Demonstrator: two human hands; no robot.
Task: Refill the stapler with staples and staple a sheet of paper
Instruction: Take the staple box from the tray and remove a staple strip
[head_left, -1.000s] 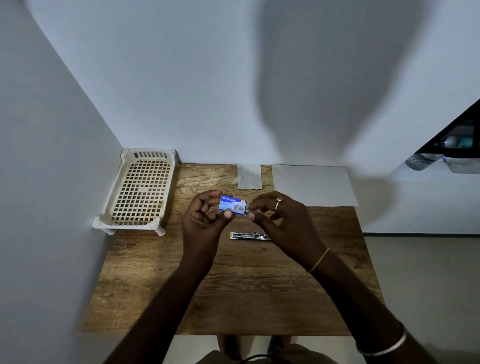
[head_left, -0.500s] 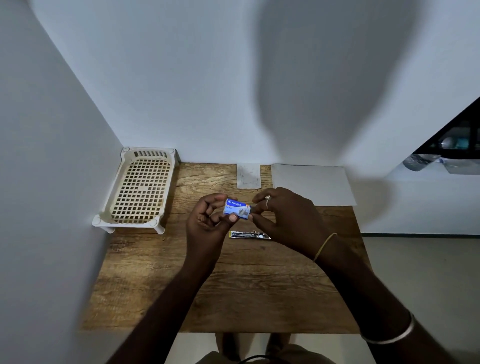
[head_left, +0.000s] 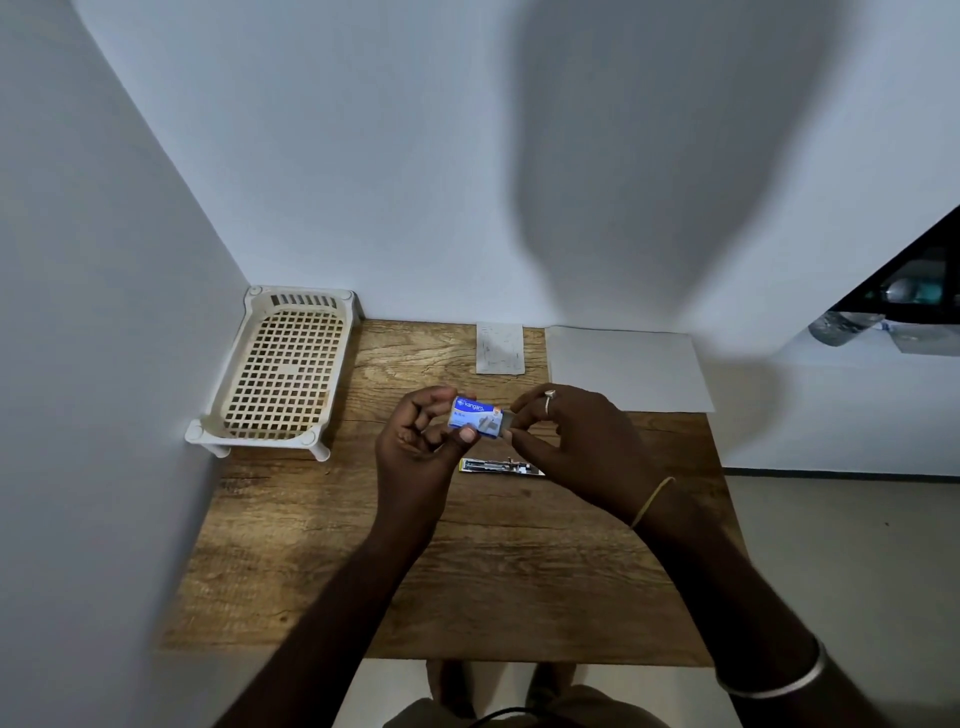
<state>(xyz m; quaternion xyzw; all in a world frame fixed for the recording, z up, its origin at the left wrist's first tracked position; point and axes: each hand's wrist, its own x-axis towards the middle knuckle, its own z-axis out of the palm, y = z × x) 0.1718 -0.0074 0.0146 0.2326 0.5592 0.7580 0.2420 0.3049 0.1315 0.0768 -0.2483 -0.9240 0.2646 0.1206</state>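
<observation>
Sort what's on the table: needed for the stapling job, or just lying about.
Needed: staple box, held by left hand and right hand; stapler; paper sheet.
Lying about: basket; small slip.

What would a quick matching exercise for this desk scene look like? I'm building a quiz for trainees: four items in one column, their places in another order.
Items:
1. staple box
2. stapler
3. plastic tray
4. large paper sheet

Places:
A. far right of the table, against the wall
B. held up between the left hand and the right hand
C. far left corner of the table
D. lying on the table just under the hands

Pairs: 1-B, 2-D, 3-C, 4-A
</observation>
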